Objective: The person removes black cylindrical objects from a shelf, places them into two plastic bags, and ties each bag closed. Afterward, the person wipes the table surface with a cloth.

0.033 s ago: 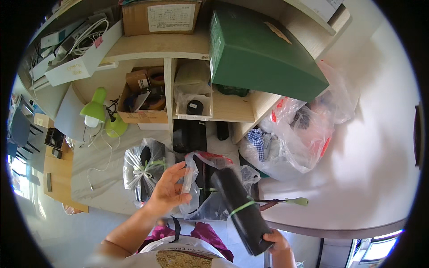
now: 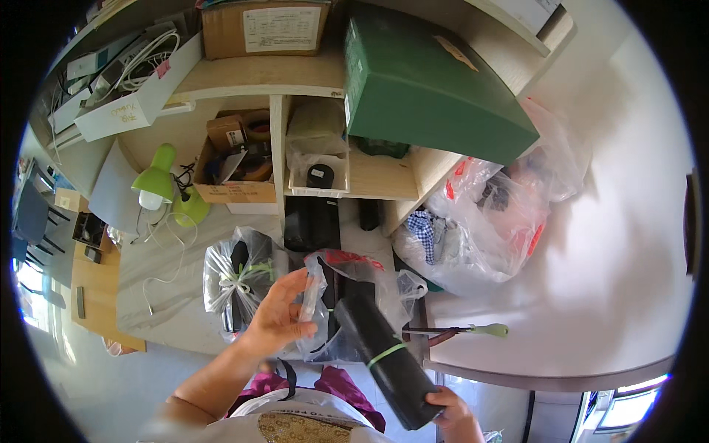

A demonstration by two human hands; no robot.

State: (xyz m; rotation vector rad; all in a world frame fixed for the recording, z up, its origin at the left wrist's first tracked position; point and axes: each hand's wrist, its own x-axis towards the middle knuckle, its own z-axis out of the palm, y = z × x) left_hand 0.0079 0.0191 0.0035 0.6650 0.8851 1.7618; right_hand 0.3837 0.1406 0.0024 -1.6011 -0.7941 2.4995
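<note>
My right hand [image 2: 450,408] grips the lower end of a black roll [image 2: 385,358] with a light green band around its middle. The roll slants up and left, its far end over the opening of a clear plastic bag [image 2: 315,295] with red print. On the bag's left edge, my left hand [image 2: 283,314] has its fingers and thumb closed around the plastic. Dark items inside that bag are partly hidden by the roll. Left of it stands a knotted clear bag [image 2: 236,284] with black rolls and green strips inside.
Behind the bags, a black package [image 2: 312,224] lies under the shelf. At right are a green-handled tool [image 2: 489,330] and a stuffed plastic bag [image 2: 487,229]. A large green box [image 2: 436,88] juts from the shelf. A green lamp [image 2: 156,177] and a white cable [image 2: 166,280] are at left.
My right hand and the black roll have shifted slightly left and down. My left hand stays at the bag's edge.
</note>
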